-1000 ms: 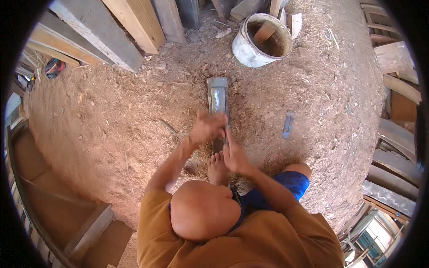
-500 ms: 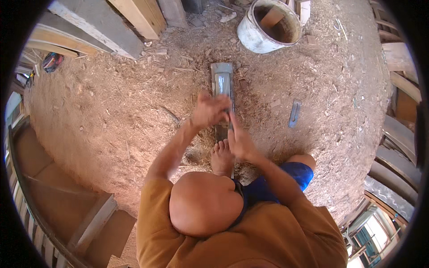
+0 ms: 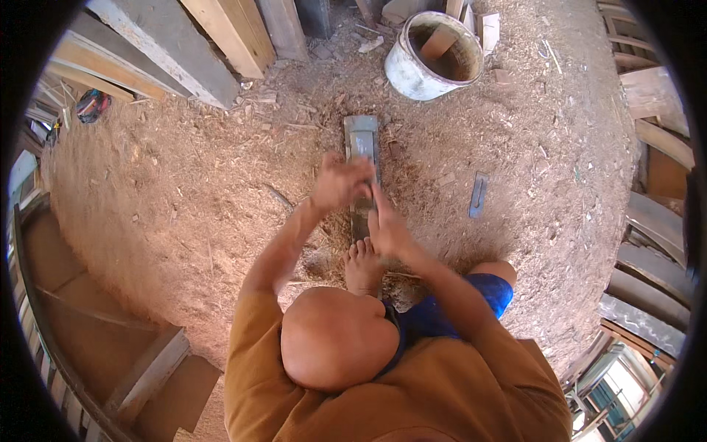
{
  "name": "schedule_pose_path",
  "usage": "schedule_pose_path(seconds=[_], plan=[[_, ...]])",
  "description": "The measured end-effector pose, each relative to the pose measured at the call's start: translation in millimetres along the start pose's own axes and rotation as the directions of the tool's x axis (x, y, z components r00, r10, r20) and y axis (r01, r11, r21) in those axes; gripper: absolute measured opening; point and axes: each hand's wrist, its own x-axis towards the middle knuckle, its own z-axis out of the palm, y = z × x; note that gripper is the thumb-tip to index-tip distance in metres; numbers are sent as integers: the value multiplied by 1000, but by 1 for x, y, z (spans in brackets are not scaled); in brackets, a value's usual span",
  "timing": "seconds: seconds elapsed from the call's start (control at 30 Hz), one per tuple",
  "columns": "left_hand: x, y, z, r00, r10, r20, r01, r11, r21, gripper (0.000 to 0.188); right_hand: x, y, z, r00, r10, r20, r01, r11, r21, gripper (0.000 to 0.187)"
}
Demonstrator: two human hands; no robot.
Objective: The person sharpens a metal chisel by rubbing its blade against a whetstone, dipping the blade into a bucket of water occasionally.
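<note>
A long, narrow grey whetstone with a wet-looking face lies on the ground in front of me. My bare foot is at its near end. Over the middle of the stone, my left hand is closed, fingers bent down. Just right and nearer, my right hand is closed too, its thumb pointing toward the left fingers. Between the hands a small dark edge shows; the fingers hide most of what they grip, and slight blur softens it. A slotted grey metal plate lies apart to the right.
A white bucket with a brown block inside stands beyond the stone, to the right. Wooden beams lean at the far left. Wood shavings cover the ground. Curved wooden pieces line the right side, and a brown board structure the left.
The view has shifted slightly, so the stone and bucket sit lower in the picture. Both hands stay closed over the stone, and the shine on its face is weaker.
</note>
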Motion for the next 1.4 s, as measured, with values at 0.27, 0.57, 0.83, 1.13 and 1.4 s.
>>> schedule_pose_path(seconds=[0.27,0.57,0.83,1.13,1.4], plan=[[12,7,-18,982,-149,118,164,978,-128,49,28,-20,-45,915,238,324,-291,948,125,69],[30,-51,-17,990,-121,-68,114,987,-110,44,84,-92,-72,779,450,436,-564,808,174,74],[-28,48,-16,990,-130,50,137,975,-173,47,-39,-1,-8,989,32,145,-57,984,172,73],[53,-29,-49,962,-162,219,196,970,-145,48,75,-58,-90,788,335,517,-487,852,190,74],[-32,35,3,996,-66,62,70,995,-75,47,-45,17,12,998,-60,-3,60,998,-23,72]])
